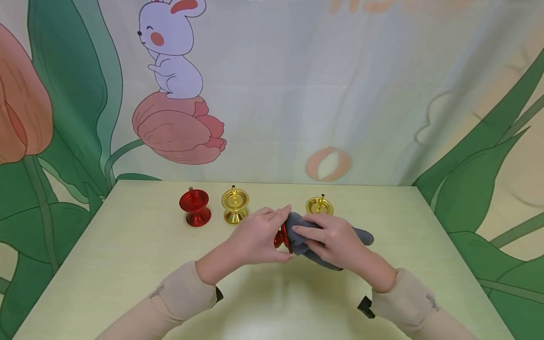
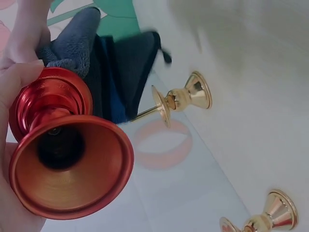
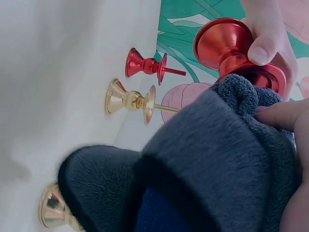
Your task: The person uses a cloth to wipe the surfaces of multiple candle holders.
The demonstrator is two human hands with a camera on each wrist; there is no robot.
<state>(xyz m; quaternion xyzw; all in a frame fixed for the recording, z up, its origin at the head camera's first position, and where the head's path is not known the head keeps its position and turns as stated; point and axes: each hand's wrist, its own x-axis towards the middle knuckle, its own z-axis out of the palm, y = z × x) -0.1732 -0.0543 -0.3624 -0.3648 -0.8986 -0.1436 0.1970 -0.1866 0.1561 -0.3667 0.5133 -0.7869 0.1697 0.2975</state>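
Observation:
My left hand (image 1: pixel 255 241) grips a shiny red candle holder (image 1: pixel 279 238), tipped on its side, between thumb and fingers. Its flared hollow base (image 2: pixel 96 166) faces the left wrist camera. Bunched in my right hand (image 1: pixel 337 241) is a dark grey-blue fleecy cloth (image 3: pixel 212 145), which the fingers hold against the holder's dish end. In the right wrist view the left thumb lies on the red candle holder (image 3: pixel 224 44) near the dish rim. The cloth hides the inside of the dish and any spike there. Loose cloth hangs below and right of my right hand.
At the back left of the table (image 1: pixel 106 264) stand another red candle holder (image 1: pixel 198 218) and a gold one (image 1: pixel 235 200), both upright with thin spikes. A second gold candle holder (image 1: pixel 318 206) stands behind my right hand, partly covered. Beyond the table hangs a printed curtain (image 1: pixel 272 94).

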